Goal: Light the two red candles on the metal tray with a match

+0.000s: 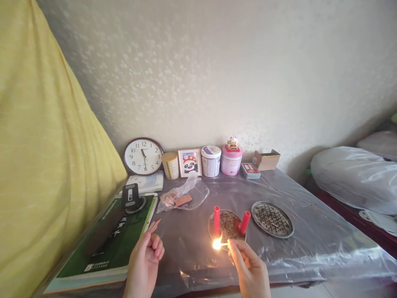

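Observation:
Between the thumb and fingertips of my right hand (249, 267) is a burning match (223, 244), its bright flame pointing left. The flame is in front of a round metal tray (229, 221) with a dark, speckled surface. Two red candles stand on that tray: the left candle (216, 221) is upright, the right candle (245, 222) leans to the right. I cannot see a flame on either candle. My left hand (144, 258), lower left, is closed on a small flat brownish piece that looks like a matchbox (154, 225), seen nearly edge-on.
A second round tray (273, 219) lies to the right. Behind are a clear plastic bag (198, 192) with a brown box (183, 200), a clock (143, 156), canisters (211, 162) and a card box (250, 170). A green book (108, 236) and yellow curtain (52, 145) are left.

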`<state>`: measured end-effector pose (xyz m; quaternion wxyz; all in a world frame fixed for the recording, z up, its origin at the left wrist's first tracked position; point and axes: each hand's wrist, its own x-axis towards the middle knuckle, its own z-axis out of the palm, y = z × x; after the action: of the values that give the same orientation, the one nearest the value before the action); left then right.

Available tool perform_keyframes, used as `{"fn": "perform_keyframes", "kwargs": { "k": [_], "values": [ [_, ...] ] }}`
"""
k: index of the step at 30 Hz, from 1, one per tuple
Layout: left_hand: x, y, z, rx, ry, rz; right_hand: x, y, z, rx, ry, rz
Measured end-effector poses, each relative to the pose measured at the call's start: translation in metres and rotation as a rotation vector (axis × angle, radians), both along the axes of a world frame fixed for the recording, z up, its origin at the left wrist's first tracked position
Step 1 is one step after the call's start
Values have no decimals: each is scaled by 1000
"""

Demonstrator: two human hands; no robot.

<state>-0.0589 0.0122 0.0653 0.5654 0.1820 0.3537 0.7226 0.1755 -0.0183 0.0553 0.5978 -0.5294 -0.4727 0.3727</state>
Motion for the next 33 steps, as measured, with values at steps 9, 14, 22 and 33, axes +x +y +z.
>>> {"fn": "perform_keyframes", "kwargs": {
  "k": [9,14,22,33],
  "values": [
    [-3,4,-5,-16,-11,16,-1,2,2,-25,27,4],
    [-3,4,-5,-15,-9,21,-2,2,23,-7,31,8],
    [-2,12,-9,-26,-38,26,1,24,67,74,149,-108],
    [3,12,-13,-31,-34,30,14,35,49,8,264,-280]
  ]
}}
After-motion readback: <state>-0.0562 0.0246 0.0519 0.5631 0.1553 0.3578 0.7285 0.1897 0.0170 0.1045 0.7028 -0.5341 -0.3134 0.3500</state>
